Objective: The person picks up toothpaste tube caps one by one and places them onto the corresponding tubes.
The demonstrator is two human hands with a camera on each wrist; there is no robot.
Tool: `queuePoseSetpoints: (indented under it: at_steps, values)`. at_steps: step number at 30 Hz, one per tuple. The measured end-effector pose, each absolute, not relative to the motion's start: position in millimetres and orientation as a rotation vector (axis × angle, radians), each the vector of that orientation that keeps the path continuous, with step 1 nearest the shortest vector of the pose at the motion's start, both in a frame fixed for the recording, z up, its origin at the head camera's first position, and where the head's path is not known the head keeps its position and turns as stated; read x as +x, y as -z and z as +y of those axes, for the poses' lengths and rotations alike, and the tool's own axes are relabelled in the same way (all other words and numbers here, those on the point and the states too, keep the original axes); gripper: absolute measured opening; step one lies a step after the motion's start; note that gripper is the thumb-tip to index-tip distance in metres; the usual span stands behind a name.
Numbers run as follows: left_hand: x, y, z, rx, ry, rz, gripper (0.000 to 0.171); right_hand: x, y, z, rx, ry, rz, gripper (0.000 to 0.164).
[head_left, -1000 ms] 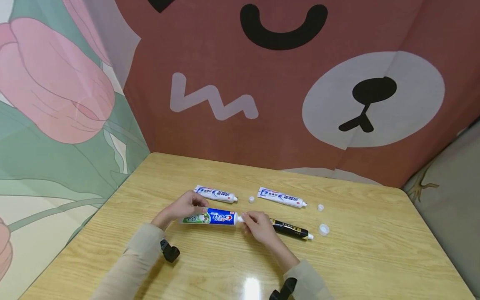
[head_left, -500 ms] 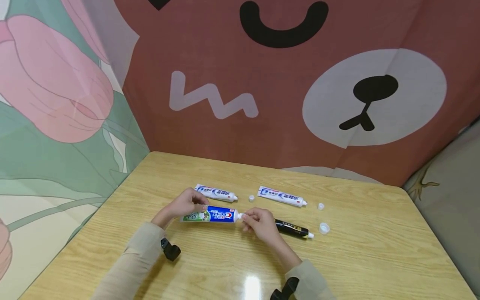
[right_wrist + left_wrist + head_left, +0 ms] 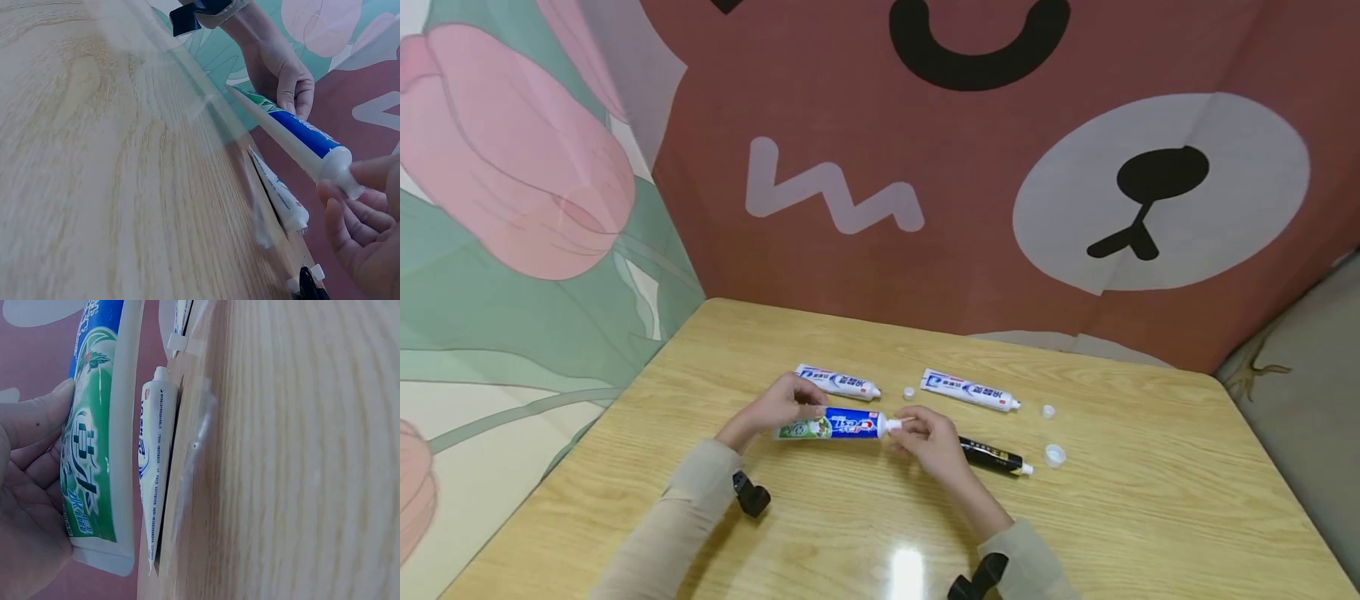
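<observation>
A blue, green and white toothpaste tube (image 3: 853,423) is held sideways a little above the table. My left hand (image 3: 782,406) grips its green tail half, thumb on the near face in the left wrist view. At the other end, my right hand (image 3: 936,442) pinches the white toothpaste cap (image 3: 350,184) between thumb and fingers, which partly cover it. Behind the left hand lies a white toothpaste tube (image 3: 842,383) without a cap, and a second white tube (image 3: 970,390) lies to its right. A black tube (image 3: 992,456) is partly hidden behind the right hand.
Loose on the wooden table (image 3: 820,533) lie a small white cap (image 3: 909,392) between the white tubes, another small cap (image 3: 1048,412) at the right, and a larger white cap (image 3: 1055,456) beyond the black tube's nozzle. Printed fabric walls (image 3: 850,275) stand behind the table.
The whole scene shifts slightly right as the head view moves. My right fingers shift a little at the cap, showing more of it; the left hand keeps its grip on the tube.
</observation>
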State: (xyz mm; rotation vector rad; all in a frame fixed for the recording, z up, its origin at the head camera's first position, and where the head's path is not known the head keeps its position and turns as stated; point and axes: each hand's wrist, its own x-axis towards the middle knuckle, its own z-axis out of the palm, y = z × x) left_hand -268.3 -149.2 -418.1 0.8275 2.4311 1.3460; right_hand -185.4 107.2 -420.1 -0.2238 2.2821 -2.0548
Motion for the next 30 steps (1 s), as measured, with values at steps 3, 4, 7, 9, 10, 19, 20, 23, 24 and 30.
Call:
queuePoseSetpoints:
  at_steps: [3,4,7,9,10,19,20,23,24,30]
  values:
    - [-269,417,-150,0.817,-1.344,2.43,0.007,-190,430,109,-0.215,2.05,2.275,0.018]
    - [-269,417,-150,0.829,-1.344,2.425,0.007,-192,433,109,-0.213,2.032,2.297,0.016]
    - [-268,415,-150,0.846,-1.33,2.422,0.007,-193,439,109,-0.207,1.979,2.352,0.012]
    - [-267,414,-150,0.857,-1.326,2.42,0.007,-193,440,109,-0.205,1.957,2.362,0.015]
    - [-266,413,-149,0.857,-1.327,2.42,0.007,-193,440,109,-0.209,1.95,2.363,0.017]
    - [-266,410,-149,0.835,-1.284,2.426,0.008,-190,437,109,-0.205,1.986,2.398,0.019]
    - [-266,410,-150,0.838,-1.282,2.427,0.008,-190,436,109,-0.199,2.003,2.379,0.021]
    - [-267,408,-152,0.837,-1.281,2.429,0.009,-189,433,109,-0.176,2.006,2.348,0.021]
    - [-267,408,-152,0.835,-1.282,2.429,0.009,-189,432,109,-0.166,2.008,2.331,0.018]
    - [-264,405,-150,0.841,-1.289,2.428,0.009,-189,430,108,-0.181,1.984,2.334,0.011]
